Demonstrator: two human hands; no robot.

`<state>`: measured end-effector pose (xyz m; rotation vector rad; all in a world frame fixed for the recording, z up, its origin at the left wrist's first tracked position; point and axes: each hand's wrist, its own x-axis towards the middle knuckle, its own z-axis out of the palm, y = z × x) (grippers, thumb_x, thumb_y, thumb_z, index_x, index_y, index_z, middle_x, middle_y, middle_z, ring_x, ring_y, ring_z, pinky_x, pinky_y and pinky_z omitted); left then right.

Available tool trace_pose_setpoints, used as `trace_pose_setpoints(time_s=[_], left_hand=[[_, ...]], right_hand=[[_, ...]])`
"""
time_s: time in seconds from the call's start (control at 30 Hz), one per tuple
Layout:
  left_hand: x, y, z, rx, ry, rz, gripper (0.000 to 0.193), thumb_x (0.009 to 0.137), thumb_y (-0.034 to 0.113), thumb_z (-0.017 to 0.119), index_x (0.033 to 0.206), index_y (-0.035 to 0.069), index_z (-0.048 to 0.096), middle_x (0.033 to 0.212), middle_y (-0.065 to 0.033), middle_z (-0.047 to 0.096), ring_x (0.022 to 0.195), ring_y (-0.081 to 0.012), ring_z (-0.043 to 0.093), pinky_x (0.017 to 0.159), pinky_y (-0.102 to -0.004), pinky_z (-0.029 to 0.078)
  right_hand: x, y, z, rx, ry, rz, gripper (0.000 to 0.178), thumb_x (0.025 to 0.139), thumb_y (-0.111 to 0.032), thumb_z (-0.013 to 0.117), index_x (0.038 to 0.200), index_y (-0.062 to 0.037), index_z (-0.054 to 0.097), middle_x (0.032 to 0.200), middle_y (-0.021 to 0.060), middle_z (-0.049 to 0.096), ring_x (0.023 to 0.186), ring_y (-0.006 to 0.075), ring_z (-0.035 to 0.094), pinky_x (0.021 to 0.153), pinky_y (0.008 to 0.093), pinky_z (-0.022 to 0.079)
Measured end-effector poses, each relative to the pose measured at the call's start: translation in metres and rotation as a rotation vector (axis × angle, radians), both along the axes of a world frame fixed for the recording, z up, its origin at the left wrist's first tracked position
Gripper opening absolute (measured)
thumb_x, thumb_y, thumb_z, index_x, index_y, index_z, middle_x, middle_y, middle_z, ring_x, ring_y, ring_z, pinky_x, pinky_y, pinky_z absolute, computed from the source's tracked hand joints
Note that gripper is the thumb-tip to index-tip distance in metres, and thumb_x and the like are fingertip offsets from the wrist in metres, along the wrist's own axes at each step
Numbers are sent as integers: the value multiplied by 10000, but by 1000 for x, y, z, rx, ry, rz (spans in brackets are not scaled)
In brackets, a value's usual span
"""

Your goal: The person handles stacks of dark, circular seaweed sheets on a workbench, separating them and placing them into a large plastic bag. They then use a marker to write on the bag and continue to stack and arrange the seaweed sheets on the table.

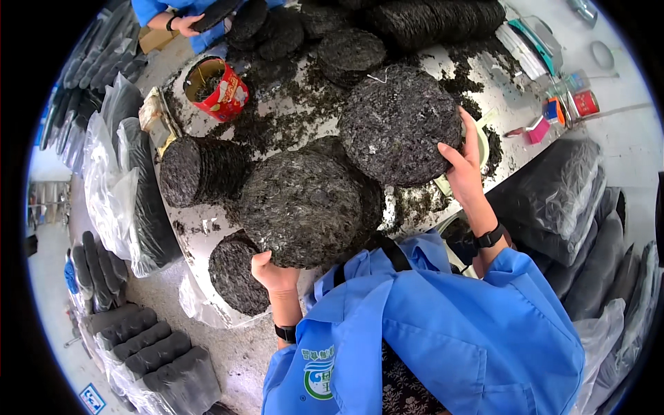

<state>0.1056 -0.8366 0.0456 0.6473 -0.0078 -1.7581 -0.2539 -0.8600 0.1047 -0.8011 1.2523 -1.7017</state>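
Observation:
My right hand point(466, 166) grips a round, dark dried seaweed cake point(401, 124) by its right edge, thumb on top, tilted up above the table. My left hand point(277, 277) is closed on the lower edge of another dried seaweed cake point(301, 207), its thumb showing and its other fingers hidden underneath. Behind that cake, more seaweed discs partly show. Left of it lies a stack of seaweed cakes point(200, 171) on its side. A further seaweed cake point(238, 273) rests at the table edge beside my left hand.
Loose seaweed scraps litter the white table point(207, 238). A red bucket point(225, 95) holds scraps at the back left. Long rows of seaweed cakes point(436, 24) lie at the far side, where another person's hand point(187, 25) holds a disc. Plastic-wrapped bundles point(553, 194) crowd both sides.

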Motion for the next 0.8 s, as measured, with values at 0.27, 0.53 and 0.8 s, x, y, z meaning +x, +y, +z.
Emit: trace_pose_setpoints(time_s=[0.27,0.53,0.8], left_hand=[[-20,-8,18,-84,-63,-95,700,680,107,568,1356,84,388,1286,-131,489,1180,-331,467,999,-477,380],[-77,-16,38,-430,-551,-169,1066,748,110,753,1462,71,-38,1393,-147,330,1252,-257,398,1031,-374,368],[-29,8,1,-481,-1473,-364,544,786,-38,577,1282,18,360,1190,-103,518,1086,-210,514,926,-341,431]], right_hand=[[19,9,15,46,710,177,374,833,39,548,1163,-123,613,1211,140,508,1023,187,548,858,307,463],[100,8,29,-372,1206,584,630,667,-427,753,1172,-85,593,1284,226,426,1144,379,488,923,414,454],[55,0,14,-102,1045,165,268,777,-142,713,1007,-16,658,963,206,601,934,295,595,863,356,460]])
